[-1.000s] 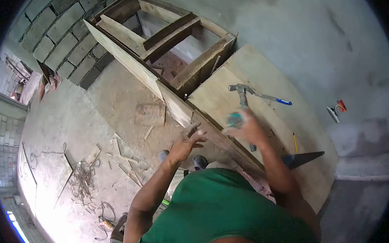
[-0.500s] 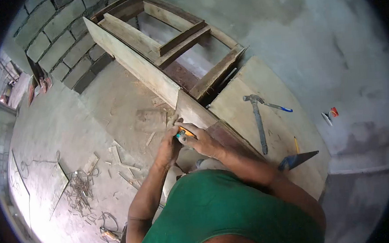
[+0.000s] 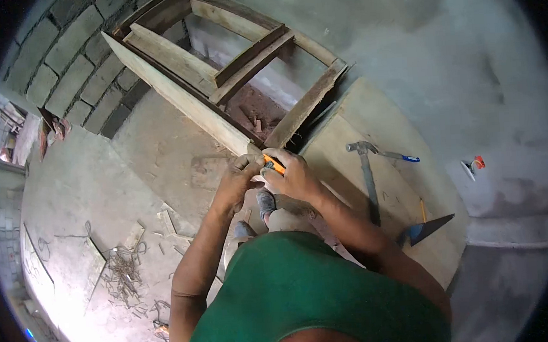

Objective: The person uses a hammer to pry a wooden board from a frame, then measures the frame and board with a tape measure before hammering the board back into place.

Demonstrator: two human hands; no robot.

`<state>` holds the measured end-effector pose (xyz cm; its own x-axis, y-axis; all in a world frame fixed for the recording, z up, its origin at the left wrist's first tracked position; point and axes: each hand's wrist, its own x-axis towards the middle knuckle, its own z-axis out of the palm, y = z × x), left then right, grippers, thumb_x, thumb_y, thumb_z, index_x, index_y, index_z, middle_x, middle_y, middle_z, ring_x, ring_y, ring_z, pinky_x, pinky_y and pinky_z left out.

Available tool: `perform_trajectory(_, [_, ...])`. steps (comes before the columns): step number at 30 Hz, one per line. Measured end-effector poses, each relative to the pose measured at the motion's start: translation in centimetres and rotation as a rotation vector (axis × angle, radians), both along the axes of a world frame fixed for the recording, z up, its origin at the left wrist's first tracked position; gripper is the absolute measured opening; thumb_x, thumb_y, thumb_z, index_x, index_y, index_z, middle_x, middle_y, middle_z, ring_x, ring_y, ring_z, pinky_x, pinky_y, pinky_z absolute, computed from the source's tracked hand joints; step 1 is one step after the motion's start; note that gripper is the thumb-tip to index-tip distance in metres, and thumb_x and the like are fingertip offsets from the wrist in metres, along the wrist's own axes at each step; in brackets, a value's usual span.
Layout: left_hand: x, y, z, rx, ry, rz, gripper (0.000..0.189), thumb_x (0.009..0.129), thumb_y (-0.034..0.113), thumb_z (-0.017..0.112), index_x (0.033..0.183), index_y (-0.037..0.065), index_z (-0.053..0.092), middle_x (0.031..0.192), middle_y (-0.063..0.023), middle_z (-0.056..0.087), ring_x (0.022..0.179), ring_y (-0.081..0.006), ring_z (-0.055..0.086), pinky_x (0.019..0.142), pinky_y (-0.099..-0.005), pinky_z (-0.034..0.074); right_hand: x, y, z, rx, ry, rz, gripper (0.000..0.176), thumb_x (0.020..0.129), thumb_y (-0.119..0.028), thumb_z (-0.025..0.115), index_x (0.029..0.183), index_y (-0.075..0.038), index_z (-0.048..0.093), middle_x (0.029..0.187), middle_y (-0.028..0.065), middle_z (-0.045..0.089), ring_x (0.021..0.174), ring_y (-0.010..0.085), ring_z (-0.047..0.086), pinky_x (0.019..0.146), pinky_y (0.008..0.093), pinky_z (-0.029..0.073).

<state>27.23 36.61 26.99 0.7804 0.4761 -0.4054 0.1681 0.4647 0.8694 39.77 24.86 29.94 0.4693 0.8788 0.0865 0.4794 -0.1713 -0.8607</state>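
Note:
My right hand [image 3: 291, 175] is closed around a small orange-and-dark tape measure [image 3: 274, 165], held at the near end of a long pale board [image 3: 184, 107]. My left hand [image 3: 236, 178] is just beside it, with thumb and fingers pinched together near the board's end. Whatever lies between those left fingertips is too small to make out. The board forms the near side of a wooden frame [image 3: 250, 68] with crosspieces.
On a plywood sheet [image 3: 341, 149] at the right lie a hammer [image 3: 368, 178], a blue-handled tool [image 3: 403, 157], a pencil [image 3: 423, 209] and a handsaw [image 3: 432, 229]. Wood scraps [image 3: 123, 278] and cords litter the floor at left. A block wall [image 3: 64, 64] stands behind.
Both hands have moved up and slightly right, bringing the tape measure to the board's end. The left hand has drawn a little apart from it. My feet now show below the hands.

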Motion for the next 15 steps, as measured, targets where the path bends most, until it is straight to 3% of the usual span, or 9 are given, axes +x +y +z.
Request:
perform_trajectory(3, [3.2, 1.7, -1.3, -0.167, -0.073, -0.008, 0.013, 0.089, 0.014, 0.066, 0.099, 0.006, 0.063, 0.091, -0.0036, 0.066, 0.08, -0.0155, 0.063, 0.071, -0.0303, 0.052, 3.1, 0.8, -1.1, -0.06, -0.033, 0.037, 0.055, 0.081, -0.025, 0.067, 0.128, -0.001, 0.052, 0.109, 0.0264, 0.064, 0.101, 0.0409, 0.063, 0.089, 0.0421, 0.05])
perform_trajectory(4, [4.6, 2.2, -1.8, -0.16, -0.058, -0.02, 0.013, 0.089, 0.014, 0.066, 0.099, 0.006, 0.063, 0.091, -0.0036, 0.066, 0.08, -0.0155, 0.063, 0.071, -0.0303, 0.052, 4.2, 1.1, -1.3, -0.053, -0.018, 0.024, 0.055, 0.081, -0.025, 0.067, 0.128, -0.001, 0.052, 0.109, 0.0264, 0.064, 0.101, 0.0409, 0.063, 0.089, 0.0421, 0.05])
perform_trajectory(6, [7.1, 3.4, -4.6, -0.104, -0.028, 0.011, 0.009, 0.09, 0.015, 0.062, 0.095, 0.007, 0.062, 0.091, -0.0052, 0.066, 0.081, -0.017, 0.063, 0.071, -0.0317, 0.051, 6.2, 1.4, -1.6, -0.283, 0.001, 0.009, 0.06, 0.082, -0.028, 0.067, 0.133, -0.004, 0.049, 0.111, 0.0277, 0.063, 0.102, 0.0415, 0.062, 0.089, 0.0433, 0.049])
perform_trajectory(9, [10.0, 6.4, -7.2, -0.223, -0.021, 0.122, 0.007, 0.092, 0.009, 0.056, 0.095, 0.004, 0.059, 0.092, -0.0093, 0.064, 0.083, -0.0213, 0.063, 0.073, -0.0354, 0.054, 9.8, 0.2, -6.6, -0.385, -0.028, 0.057, 0.066, 0.083, -0.032, 0.066, 0.14, -0.005, 0.043, 0.113, 0.0286, 0.062, 0.103, 0.0415, 0.062, 0.09, 0.0436, 0.049])
perform_trajectory(10, [10.8, 7.8, -7.6, -0.287, -0.037, 0.171, 0.008, 0.092, 0.008, 0.054, 0.096, 0.003, 0.058, 0.093, -0.0109, 0.063, 0.083, -0.0229, 0.062, 0.074, -0.0367, 0.055, 11.2, -1.1, -7.6, -0.363, 0.004, 0.071, 0.067, 0.085, -0.035, 0.065, 0.143, -0.011, 0.04, 0.11, 0.0265, 0.064, 0.1, 0.0404, 0.064, 0.09, 0.0439, 0.049])
perform_trajectory(15, [14.2, 15.1, -11.8, -0.324, -0.051, 0.419, 0.01, 0.093, 0.009, 0.052, 0.095, 0.0, 0.057, 0.091, -0.0122, 0.056, 0.084, -0.0237, 0.058, 0.074, -0.0389, 0.056, 17.4, -8.6, -6.8, -0.828, 0.0, 0.023, 0.054, 0.085, -0.035, 0.062, 0.136, -0.021, 0.051, 0.104, 0.0212, 0.066, 0.093, 0.0359, 0.065, 0.082, 0.0433, 0.051])
